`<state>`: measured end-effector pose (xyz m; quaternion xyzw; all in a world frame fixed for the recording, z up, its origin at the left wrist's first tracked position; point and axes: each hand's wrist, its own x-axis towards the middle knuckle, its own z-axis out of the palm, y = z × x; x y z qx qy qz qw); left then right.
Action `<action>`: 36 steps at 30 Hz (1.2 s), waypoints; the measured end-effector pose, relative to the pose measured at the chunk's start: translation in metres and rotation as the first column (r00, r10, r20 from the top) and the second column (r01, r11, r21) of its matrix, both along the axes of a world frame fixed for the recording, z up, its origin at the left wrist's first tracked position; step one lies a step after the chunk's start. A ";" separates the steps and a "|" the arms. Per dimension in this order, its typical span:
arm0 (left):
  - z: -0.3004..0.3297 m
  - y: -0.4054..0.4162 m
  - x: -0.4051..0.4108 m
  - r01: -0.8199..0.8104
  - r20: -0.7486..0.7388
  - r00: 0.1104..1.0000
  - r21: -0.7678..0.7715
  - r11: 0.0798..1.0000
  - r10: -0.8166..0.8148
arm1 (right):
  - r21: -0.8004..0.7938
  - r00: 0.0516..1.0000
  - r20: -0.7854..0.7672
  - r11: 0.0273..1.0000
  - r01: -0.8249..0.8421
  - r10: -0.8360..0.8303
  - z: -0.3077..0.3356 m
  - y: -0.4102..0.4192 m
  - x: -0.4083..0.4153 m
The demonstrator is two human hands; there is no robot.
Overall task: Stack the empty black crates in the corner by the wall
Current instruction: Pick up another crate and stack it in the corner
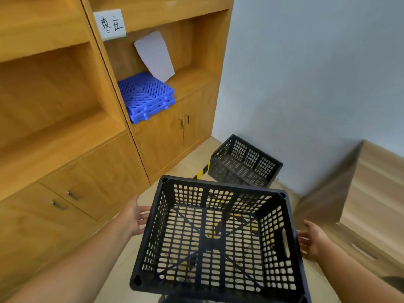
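Near black crate (218, 239) sits low in my view, open side up, empty, floor tiles showing through its perforated bottom. My left hand (133, 215) is at its left wall, palm turned inward, fingers straight; the fingertips run behind the rim, so I cannot tell whether they touch. My right hand (311, 239) is beside the right wall near the handle slot, fingers relaxed and spread, curled round nothing. Whether the crate rests on something below is hidden.

Second black crate (243, 164) stands on the floor by the grey wall (306, 84), in the corner beside the wooden cabinet (161, 136), also empty. Yellow-black floor tape (200, 172) runs just beside it. Blue plastic grid panels (146, 96) lie stacked on the cabinet shelf, a white sheet (155, 55) leaning behind them. Wooden box (360, 193) to the right.
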<state>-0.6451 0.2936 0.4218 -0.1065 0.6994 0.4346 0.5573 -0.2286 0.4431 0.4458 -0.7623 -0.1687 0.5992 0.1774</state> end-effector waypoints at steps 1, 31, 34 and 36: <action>-0.001 0.016 -0.011 0.021 0.001 1.000 0.007 1.000 -0.021 | 0.005 1.000 0.003 1.000 -0.001 0.001 0.001 0.010 -0.008; -0.019 0.469 -0.039 0.228 -0.064 0.971 -0.052 0.972 -0.231 | -0.033 0.957 -0.036 0.958 0.285 -0.286 -0.021 0.341 -0.015; -0.022 0.504 -0.035 0.269 -0.062 0.960 -0.047 0.962 -0.272 | -0.026 0.950 -0.049 0.951 0.308 -0.309 -0.025 0.365 -0.009; -0.025 0.529 -0.034 0.290 -0.069 0.954 -0.055 0.956 -0.293 | -0.019 0.946 -0.049 0.948 0.319 -0.319 -0.028 0.380 -0.008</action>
